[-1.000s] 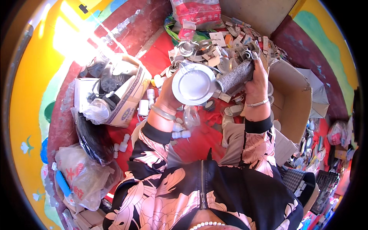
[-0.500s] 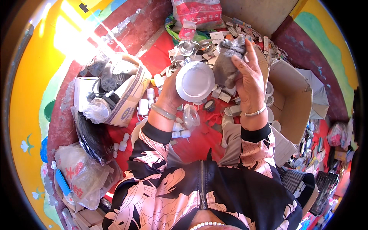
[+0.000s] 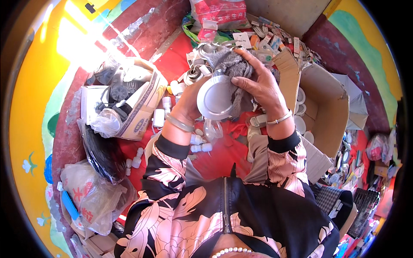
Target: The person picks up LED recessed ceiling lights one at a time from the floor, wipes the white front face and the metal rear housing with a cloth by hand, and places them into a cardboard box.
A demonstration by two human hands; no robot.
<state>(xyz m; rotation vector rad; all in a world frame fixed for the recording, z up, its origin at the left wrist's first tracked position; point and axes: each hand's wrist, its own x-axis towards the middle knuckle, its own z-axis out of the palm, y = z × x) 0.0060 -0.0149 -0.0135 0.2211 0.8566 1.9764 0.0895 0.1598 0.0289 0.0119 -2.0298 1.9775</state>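
A round white downlight with a pale rim is gripped in my left hand, its flat face turned up toward me. My right hand holds a grey cloth against the light's right edge, thumb on top of the fabric. The left fingers are mostly hidden behind the light. Below the hands, white bulbs and a clear plastic piece lie on the red cloth.
On the left stands a carton filled with dark and white lamp parts. An open cardboard box with white round lights beside it stands on the right. Small boxes are heaped at the back. A plastic bag sits at lower left.
My right hand has moved left, bringing the grey cloth from beside the light onto its edge. The light has tilted and shifted slightly lower in my left hand.
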